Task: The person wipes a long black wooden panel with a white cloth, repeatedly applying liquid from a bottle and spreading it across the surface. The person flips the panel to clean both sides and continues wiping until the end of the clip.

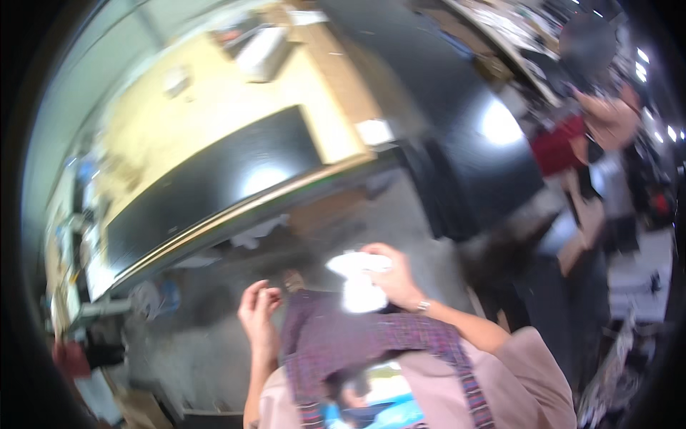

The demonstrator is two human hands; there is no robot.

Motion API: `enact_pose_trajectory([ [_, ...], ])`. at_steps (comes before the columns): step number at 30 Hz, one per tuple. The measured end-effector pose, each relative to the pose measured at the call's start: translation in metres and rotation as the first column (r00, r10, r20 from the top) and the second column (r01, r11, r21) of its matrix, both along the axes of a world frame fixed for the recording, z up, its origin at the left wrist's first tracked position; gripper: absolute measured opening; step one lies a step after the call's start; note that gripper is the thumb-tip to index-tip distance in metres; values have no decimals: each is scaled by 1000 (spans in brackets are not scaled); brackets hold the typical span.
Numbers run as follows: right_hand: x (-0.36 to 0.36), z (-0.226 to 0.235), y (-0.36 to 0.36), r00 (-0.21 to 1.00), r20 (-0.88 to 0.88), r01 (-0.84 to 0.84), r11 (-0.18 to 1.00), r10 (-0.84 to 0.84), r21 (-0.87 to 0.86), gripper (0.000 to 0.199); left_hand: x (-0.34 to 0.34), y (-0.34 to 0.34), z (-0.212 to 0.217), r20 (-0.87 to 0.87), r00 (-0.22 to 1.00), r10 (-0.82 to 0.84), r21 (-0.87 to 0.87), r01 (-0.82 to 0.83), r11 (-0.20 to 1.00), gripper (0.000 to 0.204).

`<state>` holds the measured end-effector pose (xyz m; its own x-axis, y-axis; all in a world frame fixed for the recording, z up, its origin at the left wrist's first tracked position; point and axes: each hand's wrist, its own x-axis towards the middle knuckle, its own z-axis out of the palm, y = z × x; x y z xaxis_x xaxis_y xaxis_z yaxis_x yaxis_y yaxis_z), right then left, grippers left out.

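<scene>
My right hand (395, 277) grips a bright white crumpled cloth (361, 289) in front of my checked apron (336, 322). Glare washes out its detail, and part of it lies behind my fingers. To the left, my left hand (259, 307) is raised beside the apron with loosely curled fingers, somewhat apart. Nothing shows in it, though motion blurs the fingertips. Ahead of both hands, a black glossy panel (214, 175) rests along the near edge of a pale yellow worktable (236, 107), touched by neither hand.
A white box-shaped object (264, 53) sits farther back on the worktable. A long black surface (443, 93) stretches away at the right. Another person (611, 114) is at the far right. Grey floor (207, 350) lies below my hands, with a cardboard box (139, 409) at the lower left.
</scene>
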<state>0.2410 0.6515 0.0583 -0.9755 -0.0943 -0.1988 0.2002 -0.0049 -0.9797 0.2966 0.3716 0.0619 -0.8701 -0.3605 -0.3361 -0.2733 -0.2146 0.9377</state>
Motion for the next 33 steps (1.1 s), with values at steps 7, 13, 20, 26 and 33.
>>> enact_pose_trajectory([
  [7, -21, -18, -41, 993, -77, 107, 966, -91, 235, 36, -40, -166, -18, -78, 977, 199, -135, -208, 969, 19],
  [13, -47, -19, -162, 999, -24, 34, 939, -27, 342, 36, -48, -405, -31, -215, 747, 629, -74, -655, 752, 13],
  [20, -81, 17, -270, 993, -72, -39, 861, 88, 507, 34, -86, -650, -71, -218, 663, 716, -467, -715, 520, 18],
  [26, -65, 8, -285, 999, -32, 20, 796, 0, 604, 35, -166, -763, -71, 6, 767, 641, -940, -214, 265, 39],
  [33, -72, 28, -301, 1000, 12, -20, 713, 16, 701, 32, -187, -873, -116, 22, 848, 529, -996, -29, 88, 57],
])
